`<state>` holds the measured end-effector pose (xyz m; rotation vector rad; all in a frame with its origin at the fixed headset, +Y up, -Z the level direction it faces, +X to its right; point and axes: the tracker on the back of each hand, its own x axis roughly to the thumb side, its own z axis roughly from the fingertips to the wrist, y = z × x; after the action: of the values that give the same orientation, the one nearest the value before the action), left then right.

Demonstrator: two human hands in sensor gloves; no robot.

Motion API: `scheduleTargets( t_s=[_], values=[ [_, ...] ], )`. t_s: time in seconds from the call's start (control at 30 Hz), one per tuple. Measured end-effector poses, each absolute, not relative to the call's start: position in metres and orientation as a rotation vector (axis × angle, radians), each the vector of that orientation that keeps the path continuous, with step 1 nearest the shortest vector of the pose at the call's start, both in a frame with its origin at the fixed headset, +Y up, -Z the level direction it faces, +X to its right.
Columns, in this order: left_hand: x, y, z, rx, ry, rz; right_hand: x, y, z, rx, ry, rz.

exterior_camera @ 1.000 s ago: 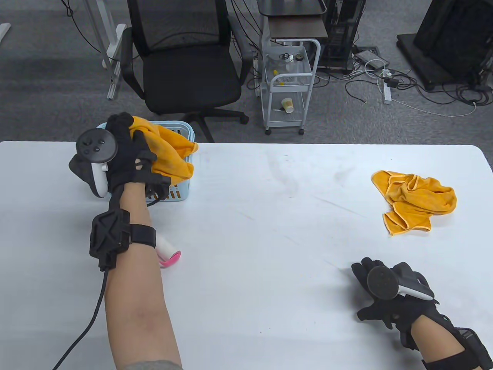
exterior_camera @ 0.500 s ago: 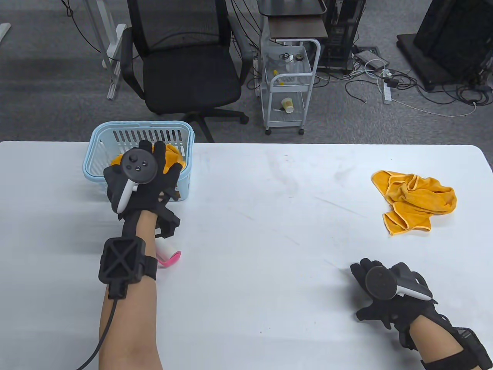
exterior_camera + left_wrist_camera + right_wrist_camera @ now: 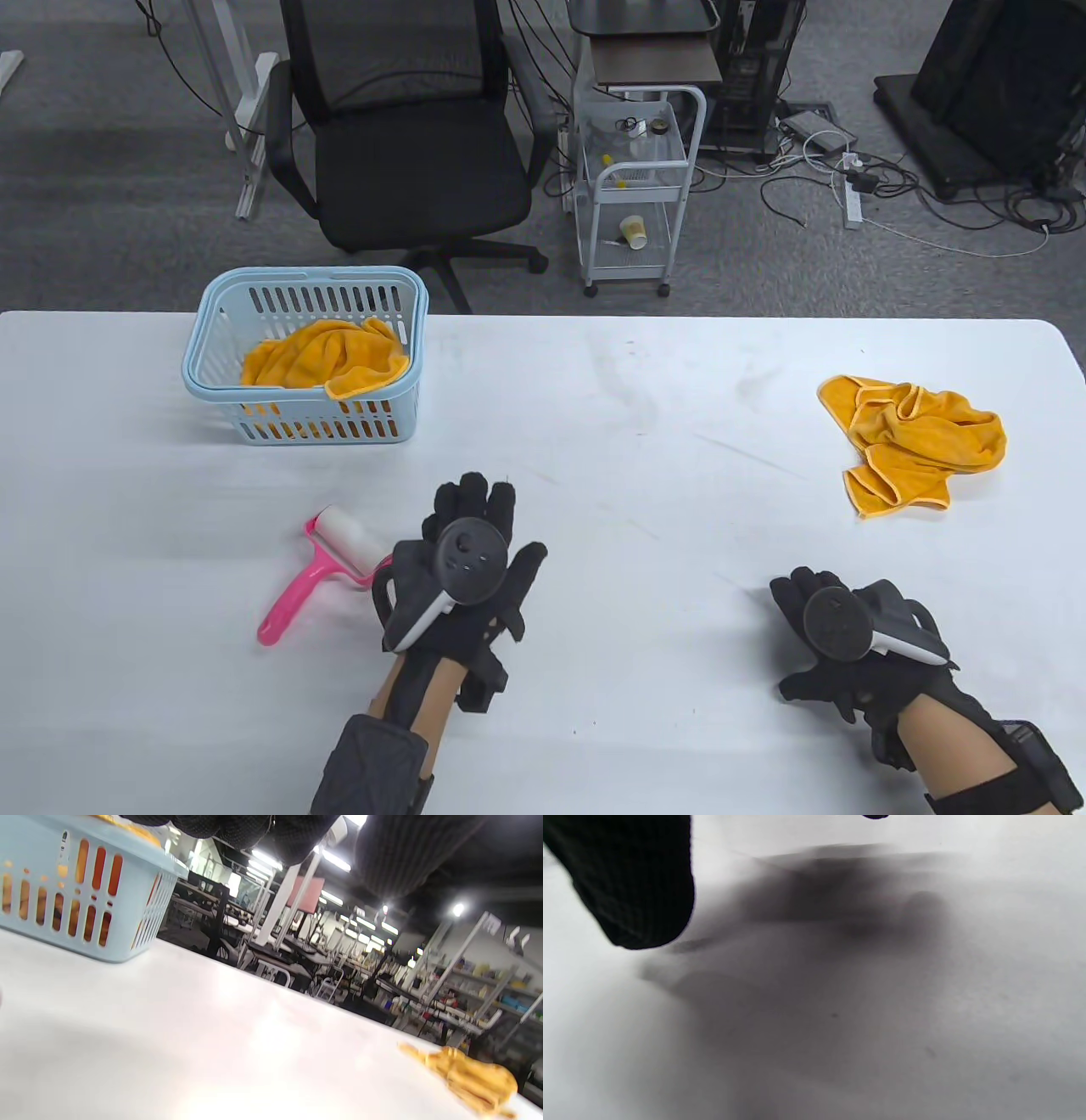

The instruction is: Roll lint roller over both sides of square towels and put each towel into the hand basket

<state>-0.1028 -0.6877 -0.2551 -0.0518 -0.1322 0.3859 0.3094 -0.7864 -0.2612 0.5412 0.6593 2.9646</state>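
The left hand (image 3: 469,567) has released one towel (image 3: 327,361) into the hand basket (image 3: 222,293) and withdrawn, fingers relaxed and empty, beside the lint roller (image 3: 318,560). The right hand (image 3: 848,645) rests on the bench (image 3: 611,475), fingers loosely curled, holding nothing. The second towel (image 3: 912,443) lies unrolled at the bench's right side; it is next.

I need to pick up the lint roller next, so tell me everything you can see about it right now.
The lint roller lies flat on the white table, in front of the light blue basket. It has a bright pink handle, plastic by the look, pointing toward the person and to their left, and a white roll at the far end in a pink frame. The left hand sits just to its right; whether they touch cannot be told. Nothing grips it.
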Motion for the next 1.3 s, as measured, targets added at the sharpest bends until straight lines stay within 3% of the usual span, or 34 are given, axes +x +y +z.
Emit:
scheduleTargets(
  t_s=[0.23, 0.47, 0.63, 0.77, 0.97, 1.17, 1.3],
  values=[
    [-0.094, -0.722, -0.253, -0.089, -0.147, 0.351, 0.326, -0.771, -0.277, 0.367, 0.577, 2.969],
    [-0.090, -0.723, -0.250, -0.073, -0.192, 0.325, 0.369, -0.734, -0.332, -0.034, 0.478, 2.876],
    [-0.089, -0.725, -0.249, -0.080, -0.213, 0.337, 0.388, -0.724, -0.374, -0.324, 0.404, 2.844],
    [-0.087, -0.725, -0.248, -0.080, -0.227, 0.328, 0.399, -0.730, -0.399, -0.535, 0.372, 2.821],
    [-0.086, -0.722, -0.244, -0.060, -0.240, 0.321, 0.413, -0.763, -0.425, -0.819, 0.368, 2.794],
    [-0.084, -0.722, -0.244, -0.054, -0.256, 0.314, 0.410, -0.794, -0.434, -0.930, 0.406, 2.898],
    [-0.082, -0.723, -0.243, -0.067, -0.280, 0.316, 0.403, -0.790, -0.437, -0.978, 0.235, 2.997]
  ],
)
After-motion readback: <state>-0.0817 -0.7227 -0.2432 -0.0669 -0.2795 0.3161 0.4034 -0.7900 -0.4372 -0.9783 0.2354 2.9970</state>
